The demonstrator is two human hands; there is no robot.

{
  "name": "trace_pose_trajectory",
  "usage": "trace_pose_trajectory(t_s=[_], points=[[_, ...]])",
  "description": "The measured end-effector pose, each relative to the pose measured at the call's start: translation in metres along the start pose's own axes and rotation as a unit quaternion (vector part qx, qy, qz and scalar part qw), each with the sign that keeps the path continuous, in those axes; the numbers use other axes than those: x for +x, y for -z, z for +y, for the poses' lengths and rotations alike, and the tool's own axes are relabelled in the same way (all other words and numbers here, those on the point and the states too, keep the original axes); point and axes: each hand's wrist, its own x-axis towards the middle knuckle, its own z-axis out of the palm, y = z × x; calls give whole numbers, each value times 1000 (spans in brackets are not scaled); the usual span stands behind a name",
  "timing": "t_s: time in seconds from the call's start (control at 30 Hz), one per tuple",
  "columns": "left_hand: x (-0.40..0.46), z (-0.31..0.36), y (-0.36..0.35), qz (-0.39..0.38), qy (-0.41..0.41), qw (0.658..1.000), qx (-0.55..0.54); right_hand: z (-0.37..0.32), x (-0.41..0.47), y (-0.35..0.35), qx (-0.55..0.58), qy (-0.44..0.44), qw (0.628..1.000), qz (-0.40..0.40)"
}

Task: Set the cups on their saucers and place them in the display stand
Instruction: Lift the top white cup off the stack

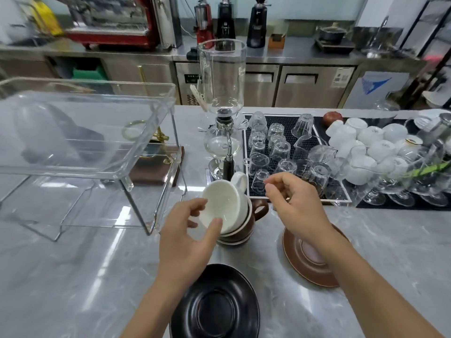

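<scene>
Marble counter (366, 240); fridge label (341, 78) illegible.

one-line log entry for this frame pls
left hand: gripping tilted white cup atop brown cup | right hand: empty, above brown saucer | black saucer: bare | display stand: no cups

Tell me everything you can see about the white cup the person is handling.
The white cup looks like glazed ceramic, with a rounded bowl and a loop handle at its far upper side. It is empty and tilted, its mouth turned toward the camera and left. It sits nested on top of a stack, inside a brown cup. The left hand holds its near rim, thumb on the inside edge and fingers at the left edge. The right hand hovers beside it without clearly touching.
</scene>
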Motion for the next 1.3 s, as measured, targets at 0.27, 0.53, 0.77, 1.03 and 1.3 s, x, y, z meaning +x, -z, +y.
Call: trace_pose_trajectory(t_s=[0.27,0.53,0.77,1.03,1.3], points=[[8,-10,-8,-95,90,991,23,-3,23,-11,-3,-1,998,-59],[14,-5,-13,-127,73,989,-37,-3,37,-26,0,11,997,-78],[15,-17,-15,-122,74,988,-52,4,40,-32,30,-6,997,-66],[14,-17,-16,-91,58,992,-71,-3,37,-33,68,12,998,-14],[17,5,-10,-69,24,994,-79,-26,29,-3,110,64,992,21]])
